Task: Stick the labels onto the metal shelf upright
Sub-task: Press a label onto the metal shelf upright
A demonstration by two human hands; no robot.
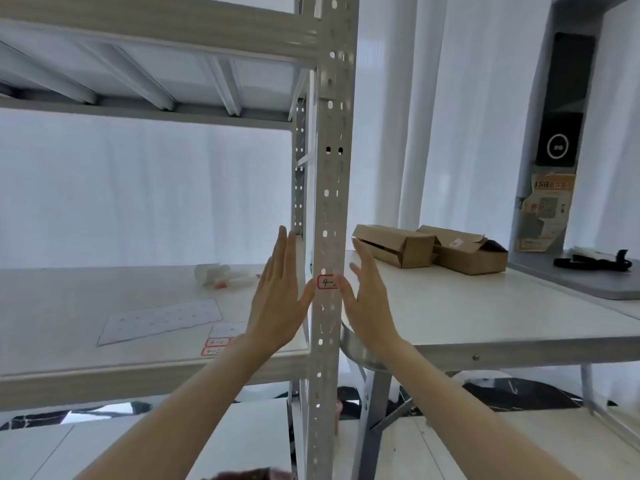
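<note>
Cardboard boxes (429,249) open on table (519,323), contents unseen

1 head cam, looks fwd and slightly down, close on shelf upright (327,237), wide-angle

Pale grey upright (329,216) showing a pattern of punched holes in paired columns. Label (326,282) showing white with a red border and dark handwriting. Labels on the shelf (215,346) showing the same red border on white. Backing sheet (162,320) appearing white with faint dots. Boxes (429,249) showing plain brown cardboard. Panel (562,98) showing black with a white ring.
</note>
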